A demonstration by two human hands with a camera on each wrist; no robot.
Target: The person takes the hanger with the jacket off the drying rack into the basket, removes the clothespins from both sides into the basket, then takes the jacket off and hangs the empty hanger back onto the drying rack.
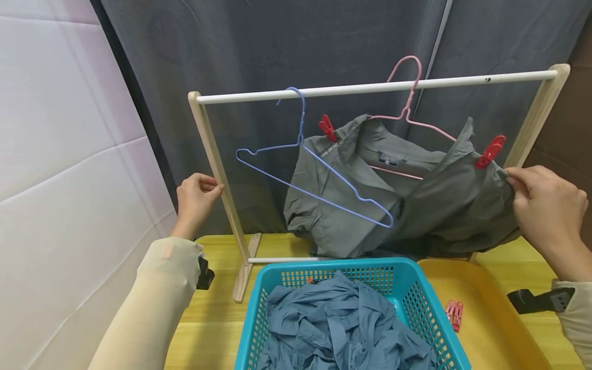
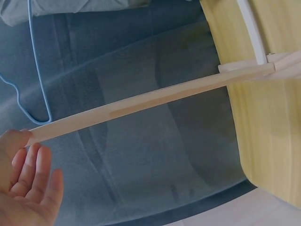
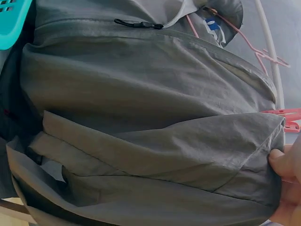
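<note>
A grey-green jacket (image 1: 430,205) hangs on a pink hanger (image 1: 407,105), with a red clothespin (image 1: 327,128) at one shoulder and another red clothespin (image 1: 490,152) at the other. My right hand (image 1: 550,205) pinches the jacket's shoulder cloth just outside the right-hand clothespin. In the right wrist view, the thumb presses on the fabric (image 3: 225,160). My left hand (image 1: 196,200) is beside the left wooden post (image 1: 215,154) of the rack, its fingers loosely bent and holding nothing. A bare blue hanger (image 1: 301,141) hangs from the rail in front of the jacket.
The white rail (image 1: 351,90) spans the rack. Below stands a turquoise basket (image 1: 333,264) of crumpled blue-grey cloth (image 1: 342,318). Right of it, a yellow tray (image 1: 490,318) holds pink-red clothespins (image 1: 455,314). A grey curtain (image 1: 259,46) hangs behind.
</note>
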